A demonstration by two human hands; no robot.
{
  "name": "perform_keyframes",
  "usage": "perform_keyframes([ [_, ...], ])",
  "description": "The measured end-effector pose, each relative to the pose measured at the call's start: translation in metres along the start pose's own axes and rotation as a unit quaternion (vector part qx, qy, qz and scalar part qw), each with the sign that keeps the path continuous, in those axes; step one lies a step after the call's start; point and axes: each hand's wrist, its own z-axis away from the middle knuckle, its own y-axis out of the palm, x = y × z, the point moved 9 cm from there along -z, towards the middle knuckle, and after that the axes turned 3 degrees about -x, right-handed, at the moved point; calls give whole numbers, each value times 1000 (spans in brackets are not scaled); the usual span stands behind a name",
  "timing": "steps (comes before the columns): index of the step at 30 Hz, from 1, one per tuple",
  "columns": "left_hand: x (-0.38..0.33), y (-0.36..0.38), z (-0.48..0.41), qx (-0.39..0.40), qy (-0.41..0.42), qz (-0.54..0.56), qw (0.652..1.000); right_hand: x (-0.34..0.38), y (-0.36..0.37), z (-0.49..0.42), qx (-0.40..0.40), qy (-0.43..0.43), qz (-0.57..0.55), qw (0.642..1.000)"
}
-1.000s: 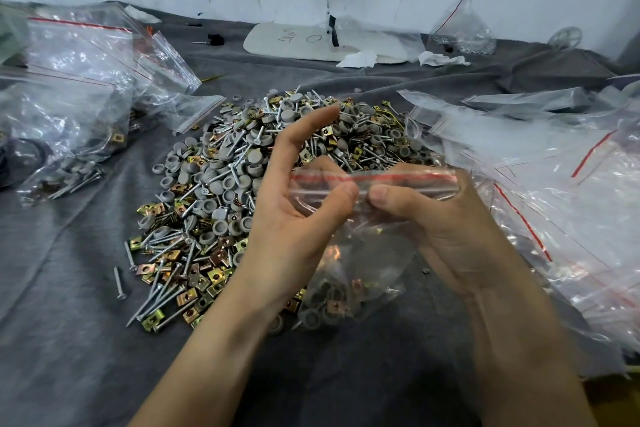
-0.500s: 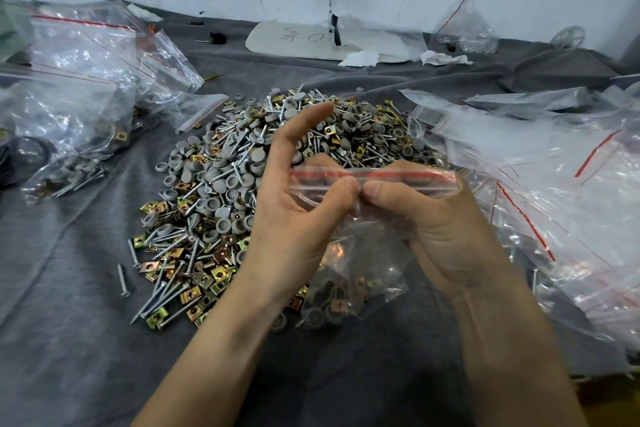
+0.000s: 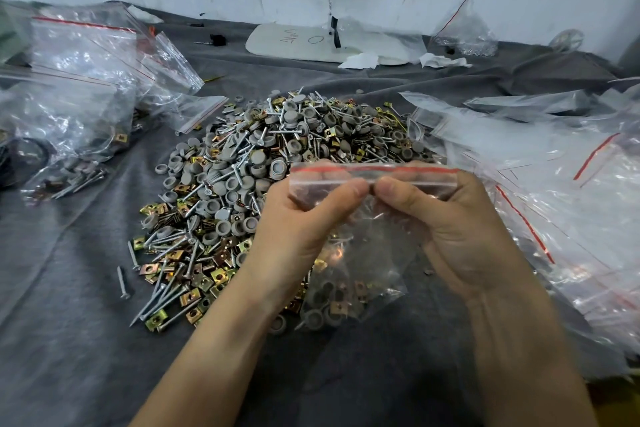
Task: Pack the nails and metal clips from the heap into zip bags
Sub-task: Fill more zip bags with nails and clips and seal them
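Bag (image 3: 367, 253) hangs between both hands just above the near edge of the heap (image 3: 277, 156), with a few clips (image 3: 338, 306) and grey caps (image 3: 314, 317) sagging in its bottom. In the head view, the left hand (image 3: 298, 218) has folded down the forefinger that stood straight up a second ago. It now lies behind the red zip strip (image 3: 374, 172), so this hand and the right hand (image 3: 460, 236) both pinch the strip, thumbs nearly tip to tip at its middle. I judge this to be the seal being pressed shut, which would finish this bag and leave the large heap yet to pack. Whether the zip is actually closed cannot be told. The fingers behind the plastic show only as blurs, the count of pieces inside is unclear, and the forearms hide the surface (image 3: 69, 322) below. Other bags (image 3: 554, 166) at left and right run off the frame's edges.
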Motion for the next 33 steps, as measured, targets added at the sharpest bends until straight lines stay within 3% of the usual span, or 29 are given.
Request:
perform_keyframes([
  [7, -6, -2, -1, -18, 28, 18, 999, -7, 7, 1, 10, 25, -39, 999],
  [15, -7, -4, 0, -26, 40, 12, 999, -2, 4, 1, -6, -4, 0, 1000],
  [20, -9, -4, 1, -13, 42, 10, 999, -3, 7, 2, 24, 19, -59, 998],
  [33, -8, -5, 1, 0, 37, 9, 999, 2, 3, 2, 35, -20, 3, 999],
])
